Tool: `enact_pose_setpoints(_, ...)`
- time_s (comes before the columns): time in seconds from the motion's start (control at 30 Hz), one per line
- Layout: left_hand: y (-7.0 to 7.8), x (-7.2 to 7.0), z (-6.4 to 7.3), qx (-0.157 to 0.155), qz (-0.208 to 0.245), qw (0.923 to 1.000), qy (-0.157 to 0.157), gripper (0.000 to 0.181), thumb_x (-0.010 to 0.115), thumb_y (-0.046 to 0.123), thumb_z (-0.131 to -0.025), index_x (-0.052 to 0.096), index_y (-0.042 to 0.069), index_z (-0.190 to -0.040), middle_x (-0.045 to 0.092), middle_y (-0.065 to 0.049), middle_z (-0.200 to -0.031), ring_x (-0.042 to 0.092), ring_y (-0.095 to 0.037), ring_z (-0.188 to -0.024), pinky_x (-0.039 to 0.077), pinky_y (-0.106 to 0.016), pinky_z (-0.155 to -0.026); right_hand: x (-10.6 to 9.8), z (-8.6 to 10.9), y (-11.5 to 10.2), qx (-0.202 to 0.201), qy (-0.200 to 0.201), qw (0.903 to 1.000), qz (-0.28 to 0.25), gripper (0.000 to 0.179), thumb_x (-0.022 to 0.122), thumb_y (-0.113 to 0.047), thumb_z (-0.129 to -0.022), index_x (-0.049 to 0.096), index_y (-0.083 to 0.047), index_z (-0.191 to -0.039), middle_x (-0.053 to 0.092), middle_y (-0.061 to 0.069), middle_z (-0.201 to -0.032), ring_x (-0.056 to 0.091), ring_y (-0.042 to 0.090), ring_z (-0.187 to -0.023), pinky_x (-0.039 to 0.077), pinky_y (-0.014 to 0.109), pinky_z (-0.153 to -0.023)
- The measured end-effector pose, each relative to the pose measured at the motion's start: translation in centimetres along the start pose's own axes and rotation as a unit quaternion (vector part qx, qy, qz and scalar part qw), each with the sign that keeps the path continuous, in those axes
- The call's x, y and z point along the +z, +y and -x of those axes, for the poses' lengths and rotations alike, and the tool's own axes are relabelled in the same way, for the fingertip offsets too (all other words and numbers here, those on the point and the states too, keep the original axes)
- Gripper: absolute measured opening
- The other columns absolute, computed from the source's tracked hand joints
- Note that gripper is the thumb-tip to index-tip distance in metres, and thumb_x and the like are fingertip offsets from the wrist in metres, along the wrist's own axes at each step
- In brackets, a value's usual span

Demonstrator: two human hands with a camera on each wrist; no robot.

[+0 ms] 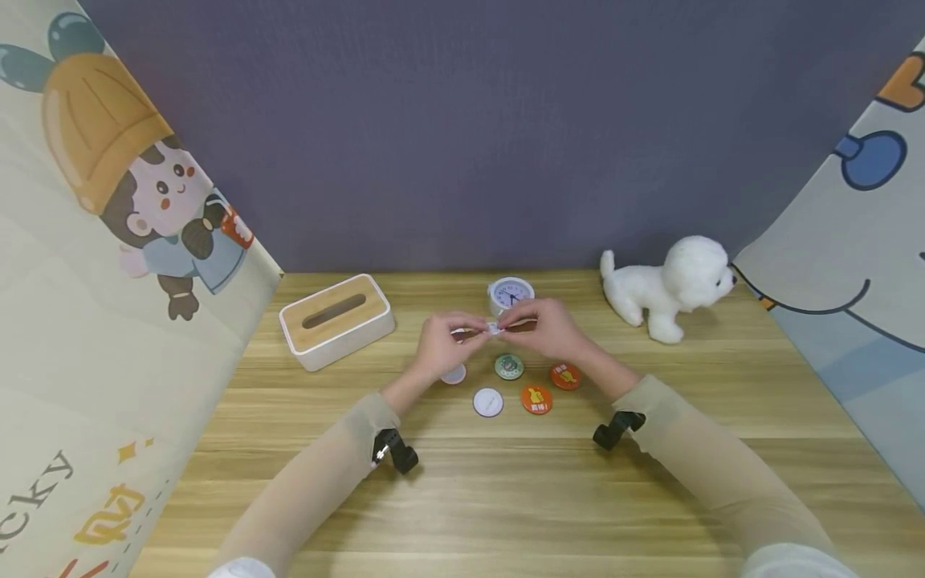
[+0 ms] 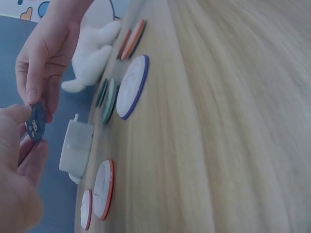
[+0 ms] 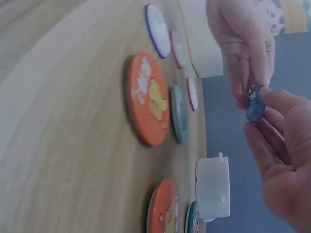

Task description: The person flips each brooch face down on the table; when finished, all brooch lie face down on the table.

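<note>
Both hands pinch one small round button badge (image 2: 35, 122) above the table, in front of the clock. It is dark blue with a pale cartoon print in the wrist views. My left hand (image 1: 446, 345) grips one edge between thumb and fingers; my right hand (image 1: 545, 327) pinches the opposite edge. Below lie more badges: a green one (image 1: 509, 367), an orange one with a yellow thumbs-up (image 1: 536, 399), another orange one (image 1: 565, 376) and a white-faced one (image 1: 487, 402) with its pin side up. A pale badge (image 1: 454, 374) is partly hidden by my left hand.
A white alarm clock (image 1: 511, 291) stands just behind the hands. At the left is a white tissue box (image 1: 336, 321) with a wooden lid; at the right, a white plush dog (image 1: 668, 289). A dark panel (image 1: 462, 144) rises along the table's back edge.
</note>
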State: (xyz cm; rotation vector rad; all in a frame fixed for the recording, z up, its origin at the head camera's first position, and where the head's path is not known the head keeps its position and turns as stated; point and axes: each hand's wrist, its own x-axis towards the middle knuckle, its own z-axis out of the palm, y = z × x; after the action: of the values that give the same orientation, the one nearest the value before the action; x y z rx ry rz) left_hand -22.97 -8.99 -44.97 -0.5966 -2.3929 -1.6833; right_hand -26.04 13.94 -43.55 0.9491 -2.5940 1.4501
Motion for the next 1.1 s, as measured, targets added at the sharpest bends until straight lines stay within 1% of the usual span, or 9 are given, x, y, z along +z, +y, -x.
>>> enact_pose_setpoints(0.07, -0.1, 0.1, 0.1, 0.012, -0.024, 0.9996, -0.013, 0.013, 0.083, 0.001, -0.089, 0.082, -0.004, -0.101, 0.080, -0.021, -0.113, 0.079, -0.036, -0.106, 0.067, -0.045, -0.093, 0.1, 0.1, 0.1, -0.021, -0.004, 0.9990, 0.039, 0.013, 0.089, -0.013, -0.087, 0.084, -0.011, -0.099, 0.082, 0.008, -0.108, 0.078, 0.025, -0.103, 0.068, 0.040, -0.092)
enact_pose_setpoints(0.2, -0.4, 0.2, 0.3, 0.038, -0.098, 0.9940, -0.033, 0.012, 0.083, 0.004, -0.089, 0.082, -0.002, -0.100, 0.079, -0.020, -0.118, 0.078, -0.034, -0.111, 0.066, -0.037, -0.094, 0.3, 0.2, 0.2, -0.050, -0.012, 0.9932, 0.104, 0.013, 0.089, -0.017, -0.087, 0.084, -0.012, -0.099, 0.081, 0.006, -0.110, 0.078, 0.024, -0.103, 0.068, 0.039, -0.092)
enact_pose_setpoints(0.3, -0.6, 0.3, 0.2, 0.063, -0.156, 0.9850, -0.039, 0.011, 0.084, 0.007, -0.089, 0.082, 0.001, -0.098, 0.080, -0.017, -0.117, 0.078, -0.031, -0.110, 0.066, -0.031, -0.094, 0.4, 0.2, 0.2, -0.060, -0.016, 0.9891, 0.134, 0.012, 0.089, -0.017, -0.087, 0.083, -0.011, -0.095, 0.081, 0.010, -0.113, 0.078, 0.027, -0.104, 0.068, 0.040, -0.091)
enact_pose_setpoints(0.4, -0.8, 0.4, 0.2, 0.092, -0.204, 0.9737, -0.042, 0.009, 0.085, 0.009, -0.088, 0.084, 0.005, -0.096, 0.082, -0.013, -0.112, 0.079, -0.027, -0.107, 0.065, -0.034, -0.098, 0.5, 0.2, 0.2, -0.062, -0.023, 0.9860, 0.153, 0.013, 0.090, -0.018, -0.086, 0.082, -0.009, -0.091, 0.080, 0.014, -0.118, 0.079, 0.028, -0.102, 0.068, 0.039, -0.089)
enact_pose_setpoints(0.47, -0.9, 0.5, 0.2, 0.107, -0.224, 0.9677, -0.043, 0.008, 0.086, 0.010, -0.088, 0.084, 0.007, -0.095, 0.083, -0.010, -0.109, 0.080, -0.026, -0.105, 0.064, -0.036, -0.101, 0.6, 0.2, 0.3, -0.056, -0.029, 0.9857, 0.156, 0.015, 0.090, -0.019, -0.085, 0.081, -0.009, -0.092, 0.080, 0.015, -0.119, 0.081, 0.026, -0.098, 0.068, 0.037, -0.088)
enact_pose_setpoints(0.6, -1.2, 0.8, 0.2, 0.111, -0.235, 0.9647, -0.043, 0.008, 0.086, 0.010, -0.087, 0.084, 0.008, -0.094, 0.083, -0.010, -0.107, 0.080, -0.026, -0.106, 0.062, -0.039, -0.105, 1.0, 0.2, 0.6, -0.049, -0.031, 0.9853, 0.160, 0.017, 0.090, -0.019, -0.084, 0.079, -0.009, -0.094, 0.081, 0.013, -0.116, 0.081, 0.022, -0.093, 0.068, 0.033, -0.085)
enact_pose_setpoints(0.8, -1.5, 1.5, 0.1, 0.102, -0.238, 0.9647, -0.048, 0.010, 0.086, 0.012, -0.089, 0.084, 0.006, -0.096, 0.079, -0.017, -0.120, 0.077, -0.033, -0.115, 0.060, -0.043, -0.109, 0.9, 0.6, 0.8, -0.054, -0.024, 0.9834, 0.172, 0.017, 0.092, -0.018, -0.082, 0.080, -0.011, -0.092, 0.083, 0.008, -0.108, 0.080, 0.022, -0.094, 0.068, 0.035, -0.086)
enact_pose_setpoints(0.93, -1.7, 1.8, 0.2, 0.072, -0.235, 0.9673, -0.062, 0.012, 0.085, 0.015, -0.090, 0.083, 0.008, -0.099, 0.079, -0.016, -0.122, 0.076, -0.032, -0.116, 0.058, -0.047, -0.112, 1.0, 0.6, 1.0, -0.038, -0.036, 0.9819, 0.182, 0.016, 0.092, -0.019, -0.080, 0.080, -0.014, -0.089, 0.083, 0.004, -0.104, 0.077, 0.019, -0.092, 0.066, 0.036, -0.085)
enact_pose_setpoints(1.1, -2.0, 1.9, 0.2, 0.055, -0.225, 0.9699, -0.075, 0.011, 0.085, 0.012, -0.090, 0.083, 0.006, -0.099, 0.080, -0.015, -0.120, 0.078, -0.030, -0.113, 0.060, -0.042, -0.109, 1.2, 0.4, 1.1, -0.019, -0.053, 0.9809, 0.186, 0.014, 0.092, -0.019, -0.081, 0.080, -0.015, -0.087, 0.083, 0.002, -0.102, 0.075, 0.019, -0.095, 0.065, 0.036, -0.086)
